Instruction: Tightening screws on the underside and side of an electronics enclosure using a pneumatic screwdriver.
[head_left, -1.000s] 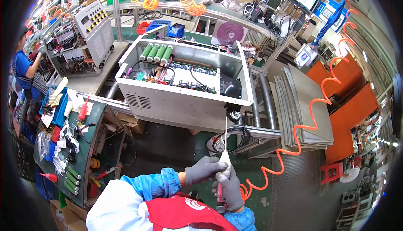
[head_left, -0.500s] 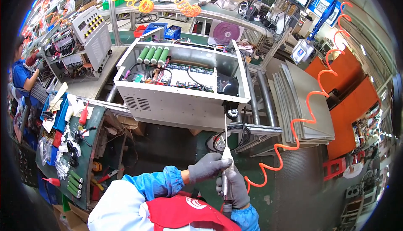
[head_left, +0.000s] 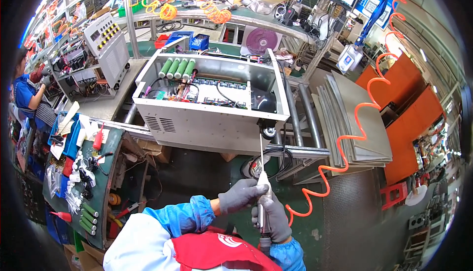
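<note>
My right hand point(head_left: 277, 218), in a grey glove, is wrapped round the body of a pneumatic screwdriver point(head_left: 263, 204). The gloved left hand point(head_left: 242, 195) is closed at its white front part, fingers against it. The tool's long thin shaft points away from me, its far end at the lower right corner of an open metal cabinet point(head_left: 202, 125). There, a black fitting with a silver round part point(head_left: 268, 132) sticks out; whether the tip touches it I cannot tell. Inside the cabinet are green cylindrical resistors point(head_left: 174, 68), circuit boards and wires.
An orange coiled hose point(head_left: 343, 143) hangs at the right. On the left, a green bench point(head_left: 111, 143) bears small parts, red bottles and more green resistors. Flat panels point(head_left: 354, 118) lean beyond the roller conveyor point(head_left: 309, 108). Co-workers are at the far left and back.
The whole view has shifted slightly, moving the cabinet a little left. My hands keep their hold on the screwdriver. The person at the back has leaned over to the right.
</note>
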Motion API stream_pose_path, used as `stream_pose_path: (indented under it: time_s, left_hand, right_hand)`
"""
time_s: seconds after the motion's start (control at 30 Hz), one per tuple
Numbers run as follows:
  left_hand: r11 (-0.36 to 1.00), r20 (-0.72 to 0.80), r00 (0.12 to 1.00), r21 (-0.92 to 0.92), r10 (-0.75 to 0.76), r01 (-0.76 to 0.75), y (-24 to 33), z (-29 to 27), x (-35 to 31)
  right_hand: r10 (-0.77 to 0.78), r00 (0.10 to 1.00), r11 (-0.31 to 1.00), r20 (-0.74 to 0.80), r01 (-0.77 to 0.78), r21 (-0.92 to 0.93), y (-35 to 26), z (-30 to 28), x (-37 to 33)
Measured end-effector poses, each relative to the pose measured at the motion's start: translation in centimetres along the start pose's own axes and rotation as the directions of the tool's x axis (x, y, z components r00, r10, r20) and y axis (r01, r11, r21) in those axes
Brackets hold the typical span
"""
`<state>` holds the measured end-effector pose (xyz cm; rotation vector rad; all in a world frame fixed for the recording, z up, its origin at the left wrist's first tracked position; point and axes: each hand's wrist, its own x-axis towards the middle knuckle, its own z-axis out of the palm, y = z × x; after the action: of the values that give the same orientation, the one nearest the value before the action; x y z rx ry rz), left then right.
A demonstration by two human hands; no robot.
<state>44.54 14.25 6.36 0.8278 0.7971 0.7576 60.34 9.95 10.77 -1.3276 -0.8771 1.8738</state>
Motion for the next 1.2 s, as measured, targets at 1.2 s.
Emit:
stream_pose_path:
  time_s: [1.2]
  left_hand:
    - [0.823, -0.711, 0.703, -0.411, -0.02, -0.392, -3.9, -13.6, -18.5]
  right_hand:
    - [0.403, 0.681, 0.863, 0.612, -0.06, -0.502, 7.0, 0.3, 1.6]
